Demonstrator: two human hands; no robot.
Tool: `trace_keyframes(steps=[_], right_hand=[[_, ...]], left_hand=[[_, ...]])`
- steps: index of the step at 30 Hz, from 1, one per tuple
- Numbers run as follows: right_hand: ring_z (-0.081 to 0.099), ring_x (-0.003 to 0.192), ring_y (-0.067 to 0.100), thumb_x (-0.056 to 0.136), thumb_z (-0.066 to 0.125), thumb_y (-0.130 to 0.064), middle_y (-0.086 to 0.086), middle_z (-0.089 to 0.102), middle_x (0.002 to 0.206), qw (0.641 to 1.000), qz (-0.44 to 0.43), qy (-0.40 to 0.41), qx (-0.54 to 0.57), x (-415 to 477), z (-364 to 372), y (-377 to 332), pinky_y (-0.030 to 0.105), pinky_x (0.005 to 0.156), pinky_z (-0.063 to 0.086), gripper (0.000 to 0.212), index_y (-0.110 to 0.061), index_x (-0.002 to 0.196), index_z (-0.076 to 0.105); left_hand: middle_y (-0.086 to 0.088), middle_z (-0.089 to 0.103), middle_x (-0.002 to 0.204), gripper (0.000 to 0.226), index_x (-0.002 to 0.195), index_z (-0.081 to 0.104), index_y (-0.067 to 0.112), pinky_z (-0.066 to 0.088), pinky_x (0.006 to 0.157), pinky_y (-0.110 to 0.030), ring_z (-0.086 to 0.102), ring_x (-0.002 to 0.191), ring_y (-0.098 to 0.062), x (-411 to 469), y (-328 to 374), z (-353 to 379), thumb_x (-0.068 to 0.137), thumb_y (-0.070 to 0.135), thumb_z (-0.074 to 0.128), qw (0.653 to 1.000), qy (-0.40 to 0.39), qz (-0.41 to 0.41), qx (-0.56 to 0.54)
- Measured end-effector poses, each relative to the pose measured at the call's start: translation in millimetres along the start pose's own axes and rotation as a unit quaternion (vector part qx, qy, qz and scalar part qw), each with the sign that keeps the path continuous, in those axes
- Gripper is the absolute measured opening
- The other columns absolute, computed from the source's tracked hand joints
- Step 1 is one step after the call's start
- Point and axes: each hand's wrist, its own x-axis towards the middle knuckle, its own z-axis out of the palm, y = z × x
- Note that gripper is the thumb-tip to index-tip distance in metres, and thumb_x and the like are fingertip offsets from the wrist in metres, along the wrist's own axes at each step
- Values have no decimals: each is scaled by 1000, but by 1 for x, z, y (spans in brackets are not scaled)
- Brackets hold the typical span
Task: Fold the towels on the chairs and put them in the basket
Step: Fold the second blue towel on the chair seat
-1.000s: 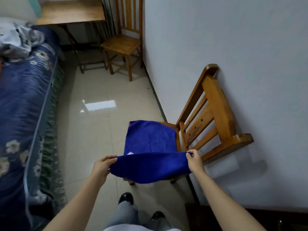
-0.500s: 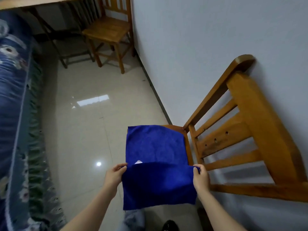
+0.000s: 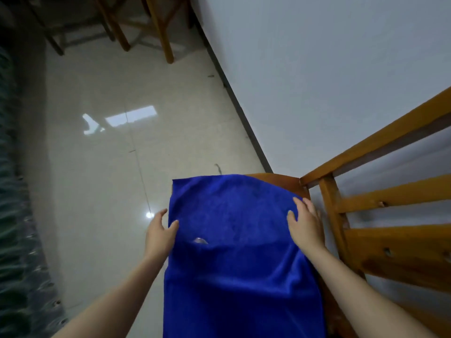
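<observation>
The towel [image 3: 234, 215] lies on the seat of the near chair [image 3: 380, 254]. Its far part is flat on the wood and its near part hangs off the seat towards you. An edge or crease runs across its middle, with a small pale tag [image 3: 200, 240] showing there; I cannot tell whether that is a finished fold.

Your left hand [image 3: 159, 234] sits at the towel's left edge, fingers spread and relaxed, thumb touching the cloth, gripping nothing that I can see. Your right hand [image 3: 306, 228] rests flat on the right edge, fingers straight, pressing the cloth down.

By my reading you are early in the job. This towel is at most half folded, needs more folds, and has not yet gone to the basket, which is out of view.

Counted: one towel, two hands and two chairs. One chair is near, at the right against the wall [image 3: 317, 81]; of the far chair [image 3: 163, 32] only the legs show. Its seat is out of frame, so any towel there is hidden. The floor [image 3: 109, 179] lies between them, and a bed fringe [image 3: 19, 215] runs down the left.
</observation>
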Motion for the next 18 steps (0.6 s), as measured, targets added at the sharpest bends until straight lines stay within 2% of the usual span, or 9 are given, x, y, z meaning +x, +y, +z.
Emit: trace_keyframes(steps=[2, 4, 7, 9, 11, 13, 15, 16, 18], right_hand=[[19, 141, 26, 96, 46, -24, 9, 21, 154, 998, -24, -8, -53, 34, 4, -7, 38, 111, 26, 56, -13, 146, 24], [27, 137, 29, 93, 53, -25, 11, 26, 152, 996, -5, -11, -83, 54, 7, -10, 41, 108, 32, 63, -12, 146, 21], [46, 119, 28, 89, 59, -19, 11, 51, 129, 992, 17, -7, -129, 60, 15, -10, 40, 97, 41, 44, -12, 131, 45], [56, 93, 26, 79, 69, -12, 8, 63, 98, 969, -105, 12, -223, 45, 18, -8, 38, 79, 45, 23, -13, 100, 61], [60, 75, 28, 54, 85, -12, 10, 63, 79, 932, -244, 5, -270, 27, 21, 0, 37, 63, 49, 30, -13, 74, 63], [62, 100, 35, 54, 86, -30, 15, 65, 104, 909, -291, -49, -296, 16, 25, 7, 48, 78, 51, 33, -17, 74, 63], [34, 134, 33, 79, 66, -45, 14, 42, 141, 946, -198, -119, -225, 10, 31, 7, 51, 104, 32, 25, -22, 85, 58], [27, 137, 28, 86, 57, -45, 10, 33, 147, 969, -142, -120, -163, 8, 36, 8, 47, 107, 28, 23, -23, 89, 54], [38, 128, 24, 90, 56, -37, 9, 34, 144, 985, -111, -68, -116, 4, 46, 6, 36, 99, 37, 19, -21, 99, 53]], left_hand=[[-10, 40, 144, 56, 143, 31, 14, 39, 102, -40, 42, 128, -27, 29, 11, 10, 92, 19, 54, 1000, -1, -5, -17], [-9, 39, 144, 62, 145, 27, 14, 40, 103, -42, 43, 127, -27, 47, 24, 17, 91, 22, 56, 998, -16, -17, -52], [-11, 53, 127, 62, 142, 32, 14, 45, 97, -43, 54, 112, -28, 64, 35, 24, 87, 18, 60, 998, 11, -41, -50], [-10, 61, 102, 51, 134, 45, 14, 48, 87, -42, 58, 93, -29, 68, 38, 21, 85, 8, 59, 998, 20, -48, -36], [-6, 56, 72, 44, 124, 55, 12, 48, 72, -35, 54, 71, -22, 68, 38, 19, 83, -5, 53, 999, -27, -33, -30], [-1, 49, 59, 50, 125, 54, 12, 43, 62, -23, 46, 59, -13, 66, 39, 18, 81, -12, 48, 998, -60, -10, -8], [1, 45, 59, 57, 132, 48, 9, 38, 58, -19, 43, 57, -10, 64, 38, 19, 80, -14, 45, 997, -69, -4, 17], [1, 44, 60, 58, 133, 47, 8, 36, 55, -20, 41, 56, -10, 64, 37, 19, 79, -14, 45, 997, -71, -6, 32], [1, 43, 59, 58, 133, 48, 5, 33, 51, -22, 39, 54, -12, 64, 33, 21, 78, -12, 44, 995, -76, -9, 59]])
